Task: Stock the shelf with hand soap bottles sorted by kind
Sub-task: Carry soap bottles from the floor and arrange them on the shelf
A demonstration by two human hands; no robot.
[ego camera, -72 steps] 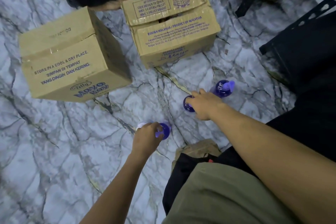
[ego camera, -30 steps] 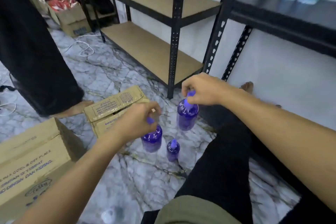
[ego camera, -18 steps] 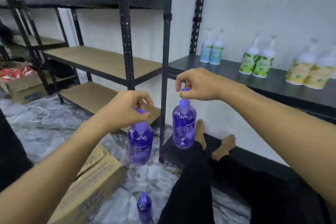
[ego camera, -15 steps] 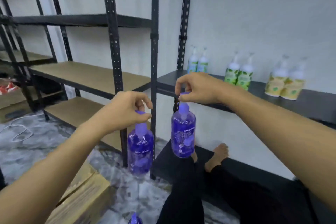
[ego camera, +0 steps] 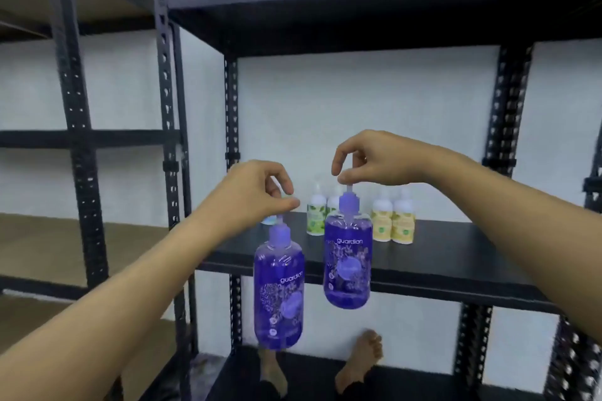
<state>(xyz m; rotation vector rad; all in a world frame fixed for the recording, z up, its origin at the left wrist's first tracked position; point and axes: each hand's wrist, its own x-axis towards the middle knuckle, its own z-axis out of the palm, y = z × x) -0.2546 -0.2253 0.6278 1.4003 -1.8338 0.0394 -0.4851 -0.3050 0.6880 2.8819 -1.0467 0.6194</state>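
My left hand (ego camera: 254, 195) pinches the pump top of a purple soap bottle (ego camera: 279, 290), which hangs in the air in front of the black shelf (ego camera: 456, 257). My right hand (ego camera: 374, 159) pinches the pump of a second purple bottle (ego camera: 348, 264), held slightly higher and nearer the shelf edge. On the shelf board behind them stand two green-labelled bottles (ego camera: 315, 216) and two yellow-labelled bottles (ego camera: 394, 221). A pale blue bottle (ego camera: 269, 220) is mostly hidden behind my left hand.
A black upper shelf board (ego camera: 374, 6) spans overhead. Perforated black uprights (ego camera: 231, 114) frame the bay. A second rack with wooden boards (ego camera: 35, 247) stands to the left. My bare feet (ego camera: 361, 358) rest at the bottom shelf level.
Both hands have lifted the purple bottles off the floor up to shelf height. My view has swung up from the floor and cardboard boxes to the black shelf with its bottles.
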